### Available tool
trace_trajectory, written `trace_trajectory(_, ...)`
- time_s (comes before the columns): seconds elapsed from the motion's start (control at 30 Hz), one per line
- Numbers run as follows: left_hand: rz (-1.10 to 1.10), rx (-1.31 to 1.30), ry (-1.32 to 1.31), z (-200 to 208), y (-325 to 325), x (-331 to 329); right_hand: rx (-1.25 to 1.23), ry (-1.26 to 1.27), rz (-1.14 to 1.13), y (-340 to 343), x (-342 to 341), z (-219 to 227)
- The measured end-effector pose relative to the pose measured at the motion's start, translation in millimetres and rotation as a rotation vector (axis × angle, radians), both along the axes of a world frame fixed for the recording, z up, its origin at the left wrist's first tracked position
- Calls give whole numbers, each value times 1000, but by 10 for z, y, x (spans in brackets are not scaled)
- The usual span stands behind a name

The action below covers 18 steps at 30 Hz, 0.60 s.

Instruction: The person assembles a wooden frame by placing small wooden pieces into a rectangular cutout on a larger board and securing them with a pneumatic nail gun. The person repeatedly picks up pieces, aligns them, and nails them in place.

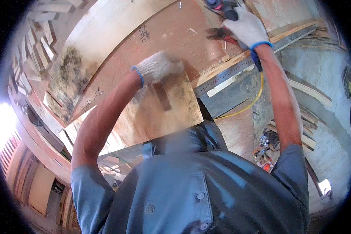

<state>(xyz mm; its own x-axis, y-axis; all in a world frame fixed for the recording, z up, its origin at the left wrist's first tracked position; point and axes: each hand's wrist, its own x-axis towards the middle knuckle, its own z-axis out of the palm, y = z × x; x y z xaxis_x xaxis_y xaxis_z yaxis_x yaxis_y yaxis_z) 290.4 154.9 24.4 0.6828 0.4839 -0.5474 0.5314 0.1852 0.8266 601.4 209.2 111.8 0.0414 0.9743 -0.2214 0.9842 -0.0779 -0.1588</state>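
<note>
My left hand [158, 66], in a white knitted glove with a blue cuff, grips the far edge of a stained wooden board [144, 121]. Its fingers are partly blurred. A short brown strip [163, 97] shows on the board's face just below that hand. The board's near edge reaches close to my body. At the far right of the bench, my right hand [247, 29], gloved the same way, is closed around the dark handle of a power tool [224, 7], whose kind I cannot make out. Beside that hand lies a red and black tool [222, 35].
A metal ruler [224, 76] runs along a wood strip on the workbench [163, 39]. From below my right wrist hangs a yellow hose [257, 95]. A larger stained sheet [93, 43] lies to the left, with wood offcuts [39, 46] beyond it. Tools [265, 152] sit low at right.
</note>
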Motion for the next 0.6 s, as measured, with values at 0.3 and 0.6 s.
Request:
trace_trajectory(0.3, -34, 65, -38, -77, -9, 19, -429, 505, -119, -1653, -142, 1096)
trace_trajectory(0.6, -54, -4, 9, -79, 11, 9, -657, 706, 81, -2391, -363, 993)
